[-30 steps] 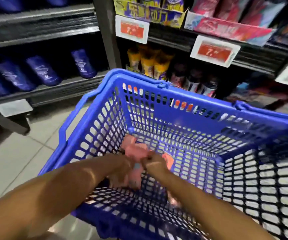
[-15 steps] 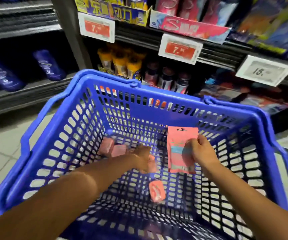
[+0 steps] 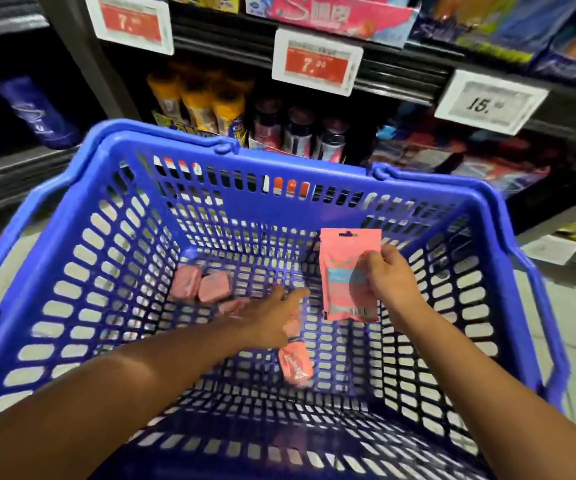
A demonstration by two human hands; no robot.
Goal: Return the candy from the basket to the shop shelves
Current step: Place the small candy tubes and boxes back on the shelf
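Observation:
A blue plastic basket [image 3: 279, 206] fills the view in front of the shop shelves [image 3: 397, 74]. My right hand [image 3: 388, 278] pinches a flat pink candy pouch [image 3: 340, 271] upright above the basket floor. My left hand [image 3: 272, 317] reaches down into the basket with fingers stretched out, over a small pink candy pack that it partly hides. Two pink candy boxes [image 3: 198, 284] lie side by side at the far left of the basket floor. Another pink pack [image 3: 295, 365] lies nearer to me.
The shelf behind the basket holds yellow bottles [image 3: 207, 105] and dark cans [image 3: 297, 129], with red price tags [image 3: 316, 62] and a white tag [image 3: 489, 102] on the rails. A pink display box [image 3: 335, 15] sits on the shelf above. Blue pouches [image 3: 37, 112] lie on the left shelf. Tiled floor shows on both sides.
My right hand lifted the pink pouch out of the pile and holds it upright at the right. My left hand stayed low in the basket. The view tilted toward the shelves.

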